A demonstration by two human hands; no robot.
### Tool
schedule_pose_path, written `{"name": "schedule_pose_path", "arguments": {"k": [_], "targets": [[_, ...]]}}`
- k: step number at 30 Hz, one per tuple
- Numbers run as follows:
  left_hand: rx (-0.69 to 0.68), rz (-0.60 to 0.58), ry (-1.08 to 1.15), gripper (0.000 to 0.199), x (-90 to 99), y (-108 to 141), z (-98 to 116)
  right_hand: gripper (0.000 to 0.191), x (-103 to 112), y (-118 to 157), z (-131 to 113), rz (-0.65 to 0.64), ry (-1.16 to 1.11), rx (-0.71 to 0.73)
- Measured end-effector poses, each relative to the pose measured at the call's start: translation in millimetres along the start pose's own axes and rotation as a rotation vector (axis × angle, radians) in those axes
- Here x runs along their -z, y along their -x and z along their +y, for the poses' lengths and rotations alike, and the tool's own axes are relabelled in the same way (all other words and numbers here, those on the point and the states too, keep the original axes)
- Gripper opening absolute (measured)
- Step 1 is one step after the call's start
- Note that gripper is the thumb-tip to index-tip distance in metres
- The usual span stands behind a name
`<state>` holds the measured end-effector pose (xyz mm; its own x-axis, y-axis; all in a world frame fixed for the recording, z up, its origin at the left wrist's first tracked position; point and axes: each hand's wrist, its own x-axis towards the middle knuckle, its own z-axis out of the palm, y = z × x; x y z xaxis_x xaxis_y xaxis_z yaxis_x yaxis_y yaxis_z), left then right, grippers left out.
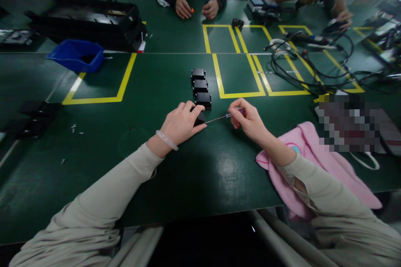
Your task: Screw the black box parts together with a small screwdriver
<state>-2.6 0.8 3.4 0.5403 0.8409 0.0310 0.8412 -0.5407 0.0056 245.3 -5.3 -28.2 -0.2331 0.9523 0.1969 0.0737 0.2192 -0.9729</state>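
Note:
My left hand [180, 123] is closed around a small black box [199, 120] on the green table, its fingers hiding most of it. In my right hand [247, 119] is a screwdriver [219, 117] with a thin shaft and a see-through purplish handle. The shaft points left, and its tip reaches the side of the box by my left thumb; whether it sits on a screw is too small to tell. Just beyond stand three similar black boxes in a row, the nearest [203, 99], the middle one [200, 86] and the farthest [198, 74], with small shiny bits at their sides.
Loose screws [73, 127] and more black parts [29, 119] lie to the left, below a blue bin [77, 55] and black trays [90, 21]. A pink cloth [313, 154] is under my right forearm. Cables [282, 62] spread at right. Co-workers sit opposite.

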Motion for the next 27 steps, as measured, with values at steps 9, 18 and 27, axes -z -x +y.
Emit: {"name": "schedule_pose_path", "arguments": {"k": [9,18,27], "targets": [[-0.001,0.001,0.005,0.049,-0.8,-0.3,-0.7,0.033,-0.4,1.4,-1.6,0.005,0.031,0.001],[0.0,-0.001,0.002,0.049,-0.3,-0.4,-0.4,0.03,-1.3,1.1,1.1,0.014,0.025,0.01],[0.002,-0.008,0.008,0.05,0.2,-0.7,-0.3,0.035,0.0,1.2,1.0,0.018,0.065,0.014]]}}
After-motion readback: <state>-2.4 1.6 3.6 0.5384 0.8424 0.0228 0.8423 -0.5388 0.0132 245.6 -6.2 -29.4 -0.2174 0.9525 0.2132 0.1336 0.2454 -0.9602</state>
